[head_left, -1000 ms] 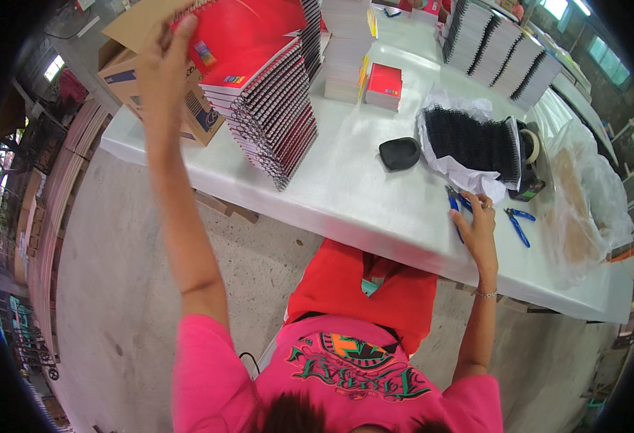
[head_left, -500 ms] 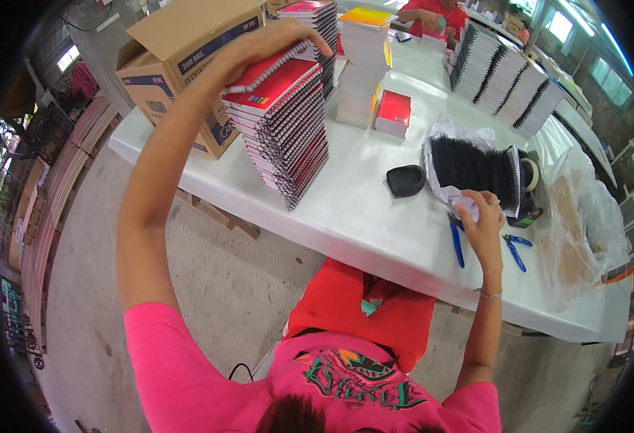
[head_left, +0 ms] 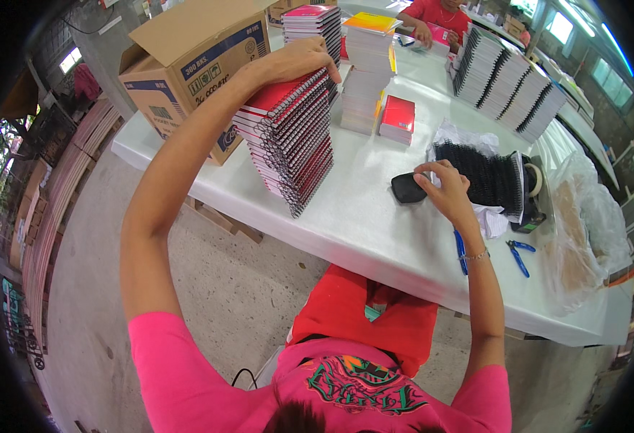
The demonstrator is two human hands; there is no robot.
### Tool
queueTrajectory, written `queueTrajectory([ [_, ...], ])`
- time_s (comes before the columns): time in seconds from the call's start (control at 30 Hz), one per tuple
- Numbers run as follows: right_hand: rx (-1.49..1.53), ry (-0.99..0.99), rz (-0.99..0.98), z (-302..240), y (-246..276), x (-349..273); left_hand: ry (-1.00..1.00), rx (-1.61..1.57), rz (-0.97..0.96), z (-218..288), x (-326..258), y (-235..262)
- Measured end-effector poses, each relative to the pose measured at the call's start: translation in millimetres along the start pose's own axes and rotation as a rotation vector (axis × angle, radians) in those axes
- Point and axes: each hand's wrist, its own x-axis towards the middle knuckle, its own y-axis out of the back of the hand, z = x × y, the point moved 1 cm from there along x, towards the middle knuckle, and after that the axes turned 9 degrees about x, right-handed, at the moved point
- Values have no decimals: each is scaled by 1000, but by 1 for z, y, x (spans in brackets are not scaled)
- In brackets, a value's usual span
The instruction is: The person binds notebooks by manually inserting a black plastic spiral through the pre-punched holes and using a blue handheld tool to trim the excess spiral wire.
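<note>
Red spiral-bound notebook stack [head_left: 292, 141] gripped on top by left hand [head_left: 304, 59], right hand [head_left: 443, 189] fingering black wire coils [head_left: 486, 177].

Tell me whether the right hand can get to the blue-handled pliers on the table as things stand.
Probably yes. The right hand rests at the bundle of black spiral coils, and the blue-handled pliers lie on bare white table just beside that wrist, with nothing lying between them.

leaning red spiral notebook stack [head_left: 288, 144]

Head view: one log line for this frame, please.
left hand: on red spiral notebook stack | right hand: at black coil bundle | white table
</note>
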Motion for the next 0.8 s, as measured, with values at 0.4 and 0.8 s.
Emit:
queueTrajectory([
  [0.4, 35, 334, 252, 55, -44, 124, 110, -48, -6, 12, 1, -3],
  [0.8, -362, 402, 131, 78, -74, 142, -76, -148, 482, 161, -62, 25],
])
